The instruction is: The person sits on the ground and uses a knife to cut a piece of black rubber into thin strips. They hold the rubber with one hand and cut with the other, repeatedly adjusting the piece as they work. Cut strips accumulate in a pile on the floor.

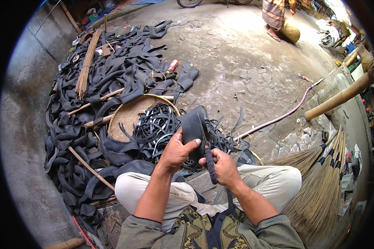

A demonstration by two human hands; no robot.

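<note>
My left hand (176, 150) is closed on a piece of black rubber sheet (192, 124), thumb on its near face, and holds it raised before my lap. In my right hand (225, 168) is a knife (211, 164) with a straight, black-wrapped handle. Its thin dark blade points up and lies against the rubber sheet, partly hard to make out against it. Behind and below my hands, a heap of narrow black rubber strips (151, 126) lies partly in a round woven tray (124, 118).
Black rubber pieces (112, 79) pile up along the left wall, with a stick bundle (87, 64) on top. Stick brooms (315, 195) lie at my right, below a bamboo pole (336, 97). A pink hose-like rod (278, 118) crosses the ground. A person (274, 16) stands far off.
</note>
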